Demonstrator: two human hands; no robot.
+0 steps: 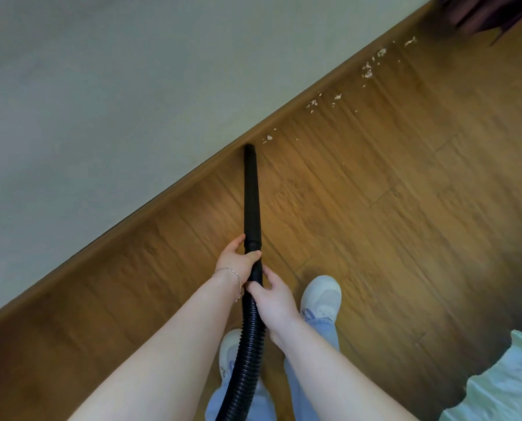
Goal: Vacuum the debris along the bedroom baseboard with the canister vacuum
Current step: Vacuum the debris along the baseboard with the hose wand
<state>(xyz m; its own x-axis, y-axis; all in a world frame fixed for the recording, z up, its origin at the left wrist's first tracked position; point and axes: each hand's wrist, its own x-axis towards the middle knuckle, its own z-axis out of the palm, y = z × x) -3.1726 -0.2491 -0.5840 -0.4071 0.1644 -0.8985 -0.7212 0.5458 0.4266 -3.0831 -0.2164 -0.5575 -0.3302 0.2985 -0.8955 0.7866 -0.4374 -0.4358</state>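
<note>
Brown wooden baseboard (pixel 162 189) runs diagonally from near left to far right under a pale grey wall (pixel 117 86). Wood-plank floor (pixel 405 208) lies open to the right; pale bedding edge (pixel 502 375) at near right. Black tapered plastic nozzle (pixel 251 192) has its tip at the baseboard's foot. Whitish debris scraps (pixel 367 71) are strewn just right of the tip and farther along. Left hand (pixel 237 259) wraps the nozzle cuff; right hand (pixel 273 296) grips the black ribbed hose (pixel 247 354) just behind.

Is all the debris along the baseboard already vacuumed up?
No, pale debris lies scattered on the floor beside the baseboard, ahead of the nozzle.
</note>
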